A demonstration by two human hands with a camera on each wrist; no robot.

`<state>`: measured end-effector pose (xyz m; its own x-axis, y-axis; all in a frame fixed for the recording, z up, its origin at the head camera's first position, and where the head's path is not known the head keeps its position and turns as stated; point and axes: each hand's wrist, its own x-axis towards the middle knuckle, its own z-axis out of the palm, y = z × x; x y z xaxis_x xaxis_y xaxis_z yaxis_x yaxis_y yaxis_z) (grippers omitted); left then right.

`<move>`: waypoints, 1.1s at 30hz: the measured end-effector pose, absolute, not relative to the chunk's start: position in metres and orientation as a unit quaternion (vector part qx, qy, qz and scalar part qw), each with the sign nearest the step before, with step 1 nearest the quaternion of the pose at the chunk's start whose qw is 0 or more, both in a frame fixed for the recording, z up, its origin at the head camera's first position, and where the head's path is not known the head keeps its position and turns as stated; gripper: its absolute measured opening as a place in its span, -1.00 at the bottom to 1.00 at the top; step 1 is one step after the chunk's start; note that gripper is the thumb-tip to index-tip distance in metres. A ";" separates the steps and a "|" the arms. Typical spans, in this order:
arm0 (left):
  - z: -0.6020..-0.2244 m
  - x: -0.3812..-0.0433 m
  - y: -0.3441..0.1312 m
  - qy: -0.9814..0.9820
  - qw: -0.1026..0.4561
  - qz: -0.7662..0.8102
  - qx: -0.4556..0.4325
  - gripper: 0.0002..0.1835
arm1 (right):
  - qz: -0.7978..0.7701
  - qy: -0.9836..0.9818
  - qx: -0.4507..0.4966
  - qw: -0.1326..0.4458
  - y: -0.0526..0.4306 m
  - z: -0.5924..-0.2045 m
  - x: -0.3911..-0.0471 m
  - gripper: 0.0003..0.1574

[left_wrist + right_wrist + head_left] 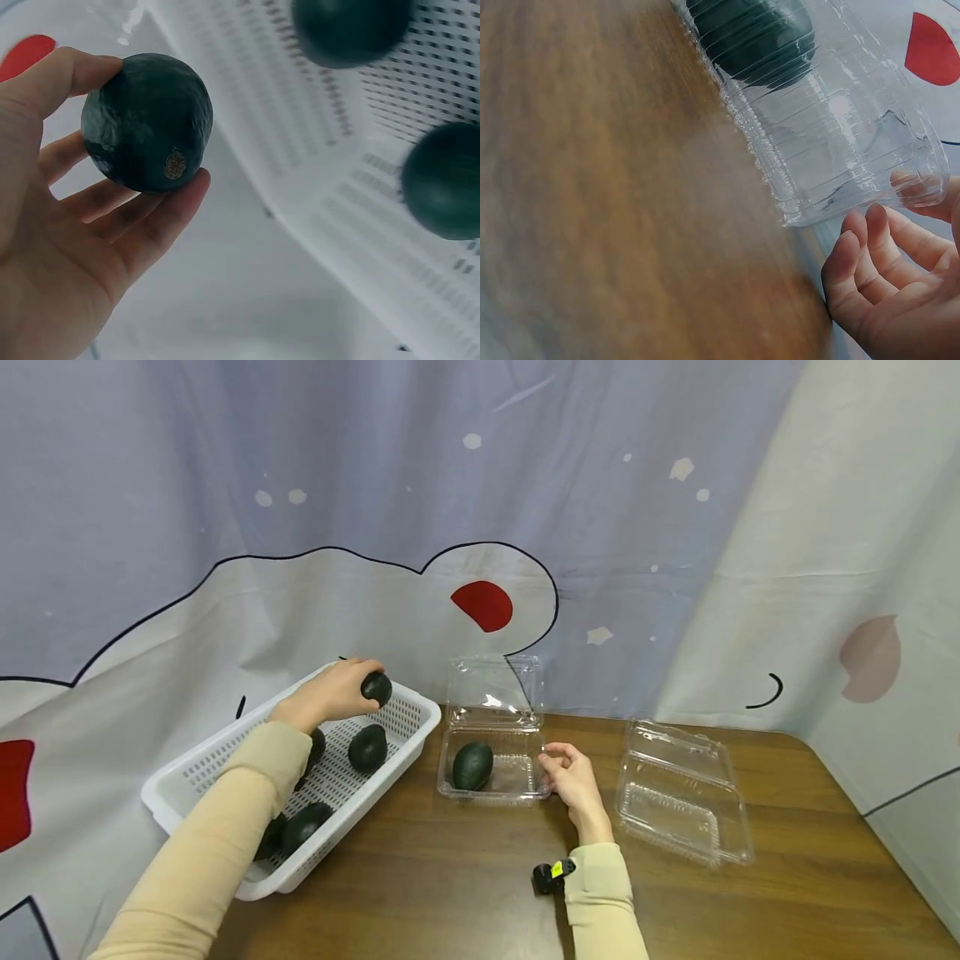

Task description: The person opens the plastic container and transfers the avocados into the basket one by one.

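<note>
My left hand holds a dark green avocado above the far end of a white perforated basket. In the left wrist view, thumb and fingers curl round this avocado, its stem scar showing. Several more avocados, among them one by the near side, lie in the basket. With my right hand I pinch the right rim of a hinged clear plastic container, whose lid stands up behind. Inside its left half rests one avocado, also visible through the clear wall in the right wrist view.
A second clear plastic container lies opened out on the wooden table, to the right of my right hand. Behind the table hangs a patterned curtain. A small black device sits on my right wrist.
</note>
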<state>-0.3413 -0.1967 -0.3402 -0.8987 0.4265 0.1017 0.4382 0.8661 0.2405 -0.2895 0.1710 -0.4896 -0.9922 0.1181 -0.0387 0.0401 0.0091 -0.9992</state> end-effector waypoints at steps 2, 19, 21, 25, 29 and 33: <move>-0.347 -0.342 -0.207 -0.967 0.015 -0.130 -0.217 -0.36 | 0.700 -0.711 -0.056 0.034 0.171 -0.497 -0.292 -0.60; -0.392 -0.364 -0.252 -0.979 -0.046 -0.154 -0.129 -0.34 | 0.704 -0.708 -0.054 0.025 0.171 -0.496 -0.291 -0.61; -0.395 -0.368 -0.255 -0.978 -0.057 -0.159 -0.119 -0.34 | 0.703 -0.710 -0.049 0.024 0.170 -0.490 -0.287 -0.60; -0.400 -0.376 -0.258 -0.978 -0.066 -0.161 -0.115 -0.34 | 0.696 -0.717 -0.043 0.026 0.166 -0.476 -0.278 -0.60; -0.405 -0.382 -0.255 -0.979 -0.064 -0.155 -0.118 -0.35 | 0.693 -0.719 -0.040 0.030 0.164 -0.469 -0.272 -0.60; -0.413 -0.382 -0.252 -0.979 -0.074 -0.157 -0.110 -0.34 | 0.695 -0.717 -0.038 0.033 0.164 -0.469 -0.271 -0.61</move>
<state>-0.3825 -0.2516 -0.4127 -0.9648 0.2384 -0.1112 0.1916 0.9264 0.3242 -0.2709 0.1641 -0.4689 -0.9949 0.1004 -0.0050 0.0082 0.0312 -0.9995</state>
